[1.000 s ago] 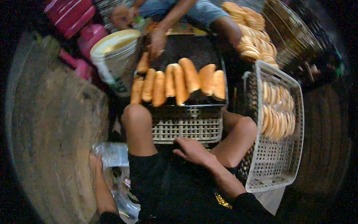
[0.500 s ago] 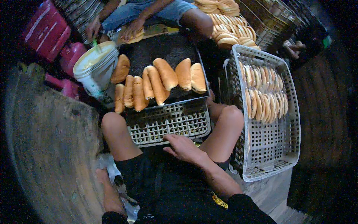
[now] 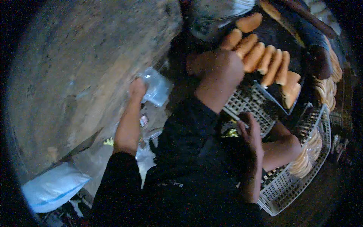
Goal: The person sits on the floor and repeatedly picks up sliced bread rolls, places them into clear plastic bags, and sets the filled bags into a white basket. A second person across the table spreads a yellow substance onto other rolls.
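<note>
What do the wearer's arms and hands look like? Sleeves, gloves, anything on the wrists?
Black sleeves, no markings visible, ending partway down the arms; forearms bare below. Left hand and right hand ungloved. No watch or cable visible; too blurred to rule out rings.

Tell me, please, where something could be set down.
The widest bare patch is the brown surface, left of the left hand and plastic bag. The side crate also looks free below its packed buns. Long rolls crowd the near side of the tray.
</note>
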{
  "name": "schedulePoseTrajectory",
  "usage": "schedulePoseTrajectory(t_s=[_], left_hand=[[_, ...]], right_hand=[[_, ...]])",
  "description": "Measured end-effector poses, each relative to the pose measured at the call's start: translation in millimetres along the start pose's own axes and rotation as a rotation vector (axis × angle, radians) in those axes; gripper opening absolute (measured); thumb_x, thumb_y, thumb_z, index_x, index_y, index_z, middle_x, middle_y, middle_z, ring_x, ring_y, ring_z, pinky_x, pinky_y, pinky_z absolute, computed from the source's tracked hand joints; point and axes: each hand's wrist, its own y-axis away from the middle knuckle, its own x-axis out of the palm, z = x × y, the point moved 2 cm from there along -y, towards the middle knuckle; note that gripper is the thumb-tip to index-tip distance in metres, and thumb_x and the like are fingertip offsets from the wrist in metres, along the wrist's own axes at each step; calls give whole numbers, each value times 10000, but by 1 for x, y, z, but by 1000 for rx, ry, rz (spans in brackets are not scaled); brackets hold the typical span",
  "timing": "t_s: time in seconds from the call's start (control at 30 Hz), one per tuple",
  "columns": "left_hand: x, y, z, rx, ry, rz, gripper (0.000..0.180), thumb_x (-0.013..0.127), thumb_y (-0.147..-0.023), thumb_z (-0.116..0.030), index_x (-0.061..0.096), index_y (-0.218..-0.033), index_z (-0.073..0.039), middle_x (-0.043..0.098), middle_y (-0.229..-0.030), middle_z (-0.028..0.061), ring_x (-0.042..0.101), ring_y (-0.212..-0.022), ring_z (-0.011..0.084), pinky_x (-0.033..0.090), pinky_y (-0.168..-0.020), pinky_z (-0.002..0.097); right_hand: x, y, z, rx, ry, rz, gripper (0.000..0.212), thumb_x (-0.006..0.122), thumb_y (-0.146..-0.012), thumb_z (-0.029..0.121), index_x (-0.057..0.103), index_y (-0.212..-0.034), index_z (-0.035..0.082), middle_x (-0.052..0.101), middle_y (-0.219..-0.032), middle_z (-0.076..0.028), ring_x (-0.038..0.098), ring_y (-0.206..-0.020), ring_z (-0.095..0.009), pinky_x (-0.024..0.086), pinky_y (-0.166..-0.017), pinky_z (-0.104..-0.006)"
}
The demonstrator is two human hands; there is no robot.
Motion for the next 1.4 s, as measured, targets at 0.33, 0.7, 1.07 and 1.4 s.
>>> schedulePoseTrajectory(t_s=[0.33,0.7,1.07,1.4], left_hand=[[-12,32,-30,153,-194,-187,243,658,-755,-154,658,-954,-17,660,-975,187,637,-926,360,525,-800,456],[62,-18,46,70,-109,193,310,676,-790,-287,672,-997,-57,663,-1059,207,630,-1010,386,496,-871,464],[-11,74,-41,315,2,7,513,709,-766,-337,588,-1074,55,644,-1009,281,608,-1020,412,481,-864,482],[-103,76,-27,357,227,-202,292,714,-761,-199,592,-918,16,649,-918,253,632,-855,417,479,-726,481]], right_hand=[[3,-6,8,28,22,-68,259,628,-894,111,571,-1114,-13,655,-1052,-195,631,-976,-353,497,-844,-394],[-1,-12,3,-6,0,-40,262,630,-900,115,541,-1113,-8,651,-1047,-187,626,-990,-322,486,-845,-378],[-15,8,2,44,-121,-213,334,645,-888,138,519,-1172,14,644,-1080,-209,618,-1019,-383,495,-849,-413],[-22,14,8,-114,-213,-409,289,634,-894,114,535,-1150,26,648,-1018,-139,638,-932,-273,494,-830,-352]])
